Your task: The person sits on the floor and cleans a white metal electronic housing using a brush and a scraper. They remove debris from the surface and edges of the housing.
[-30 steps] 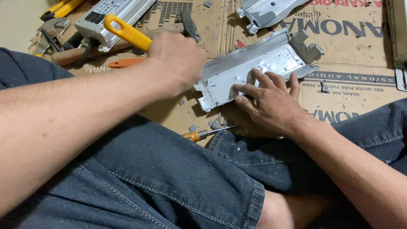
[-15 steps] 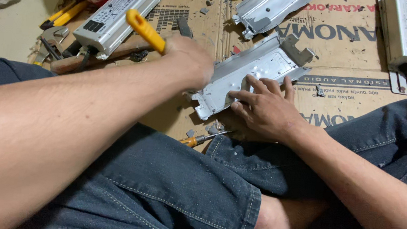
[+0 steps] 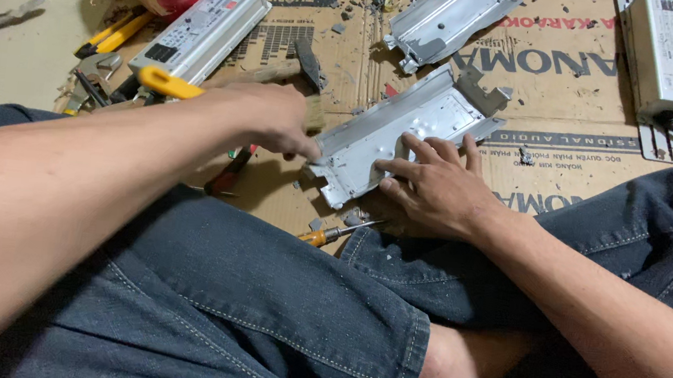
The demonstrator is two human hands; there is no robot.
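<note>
At the frame's centre, a grey metal housing tray (image 3: 407, 134) lies on the cardboard (image 3: 558, 103), its long axis running from lower left to upper right. The right hand (image 3: 435, 186) presses flat on its near end, fingers spread. The left hand (image 3: 273, 117) is closed around a yellow-handled tool (image 3: 167, 83), its tip at the tray's lower-left corner.

A pale, bare concrete floor (image 3: 12, 59) shows at the far left. Flattened brown cardboard sheets (image 3: 560, 87) with dark printing cover it across the middle and right, littered with small grey scraps. The light is even, casting soft shadows.
</note>
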